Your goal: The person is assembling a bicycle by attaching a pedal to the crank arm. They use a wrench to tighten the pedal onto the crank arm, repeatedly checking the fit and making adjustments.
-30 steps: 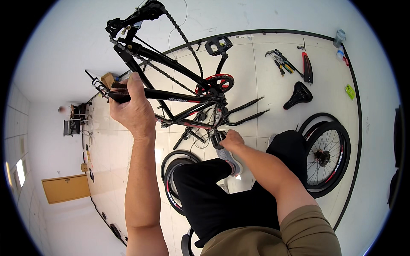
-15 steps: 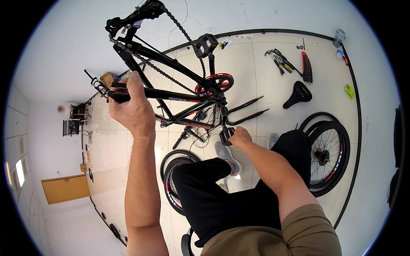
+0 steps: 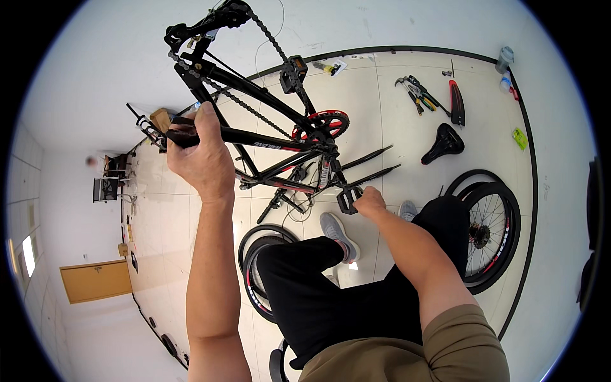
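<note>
Left hand (image 3: 202, 159) stays closed around the bike frame (image 3: 254, 137). Right hand (image 3: 369, 202) has turned the lower pedal (image 3: 347, 200) rearward, grip closed on it; the crank rotates freely.

saddle (image 3: 443, 143) right of frame (image 3: 267, 137), tools (image 3: 420, 92) perhaps behind

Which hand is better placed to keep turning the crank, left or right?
Right. The right hand is already on the lower pedal, so it can likely drive the crank. The left hand grips a frame tube up high, steadying the bike, far from either pedal.
</note>
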Demonstrator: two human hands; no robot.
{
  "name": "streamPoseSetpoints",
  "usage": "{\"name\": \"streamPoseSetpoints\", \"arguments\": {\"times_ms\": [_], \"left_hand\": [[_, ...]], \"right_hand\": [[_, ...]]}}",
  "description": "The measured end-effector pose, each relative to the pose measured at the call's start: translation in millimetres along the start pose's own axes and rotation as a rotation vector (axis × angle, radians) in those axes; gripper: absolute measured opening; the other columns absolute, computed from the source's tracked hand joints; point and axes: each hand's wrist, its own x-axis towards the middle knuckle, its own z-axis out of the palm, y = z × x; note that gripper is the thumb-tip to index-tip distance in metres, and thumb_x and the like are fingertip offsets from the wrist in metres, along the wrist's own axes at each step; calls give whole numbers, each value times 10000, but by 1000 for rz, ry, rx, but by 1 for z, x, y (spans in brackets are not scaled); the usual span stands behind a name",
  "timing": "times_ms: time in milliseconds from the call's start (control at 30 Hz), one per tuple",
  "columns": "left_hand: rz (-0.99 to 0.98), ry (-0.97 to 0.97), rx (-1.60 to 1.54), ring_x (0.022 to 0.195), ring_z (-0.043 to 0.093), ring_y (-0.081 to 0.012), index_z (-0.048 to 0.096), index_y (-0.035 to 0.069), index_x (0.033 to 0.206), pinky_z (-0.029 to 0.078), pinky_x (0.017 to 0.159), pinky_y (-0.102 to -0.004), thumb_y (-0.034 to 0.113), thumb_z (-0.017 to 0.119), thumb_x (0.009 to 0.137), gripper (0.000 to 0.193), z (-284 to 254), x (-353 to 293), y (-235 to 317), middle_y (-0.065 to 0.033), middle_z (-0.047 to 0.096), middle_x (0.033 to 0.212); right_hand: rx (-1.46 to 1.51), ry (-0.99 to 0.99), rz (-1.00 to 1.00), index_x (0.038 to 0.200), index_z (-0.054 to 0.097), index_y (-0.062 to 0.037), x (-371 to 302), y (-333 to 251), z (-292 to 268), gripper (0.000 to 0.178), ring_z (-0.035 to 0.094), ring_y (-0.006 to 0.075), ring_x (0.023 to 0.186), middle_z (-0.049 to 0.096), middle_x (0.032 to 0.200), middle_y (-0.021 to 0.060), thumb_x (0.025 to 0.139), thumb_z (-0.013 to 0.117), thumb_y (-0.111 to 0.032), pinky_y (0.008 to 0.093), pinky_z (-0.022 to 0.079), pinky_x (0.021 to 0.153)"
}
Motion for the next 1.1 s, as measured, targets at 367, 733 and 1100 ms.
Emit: {"name": "streamPoseSetpoints", "arguments": {"times_ms": [367,733,1100], "left_hand": [[14,12,34,650,474,-64,625,-14,779,412,625,-222,191,766,852,260,3,2,2,23,566,709],[7,6,91,664,503,-83,640,-17,799,443,645,-246,223,766,863,278,0,6,-3,1,593,710],[17,1,28,686,502,-78,604,6,793,438,664,-233,214,773,865,277,2,6,-2,0,590,733]], "right_hand": [[116,117,73,1091,647,35,10,16,-5,297,645,403,1104,664,1153,262,823,624,-91,441,519,947],[414,269,254,1082,635,53,28,37,-8,293,662,387,1020,667,1091,260,817,568,-50,452,531,852],[532,296,285,1090,632,29,19,38,-22,305,662,367,960,675,1065,229,841,646,-146,436,518,818]]}}
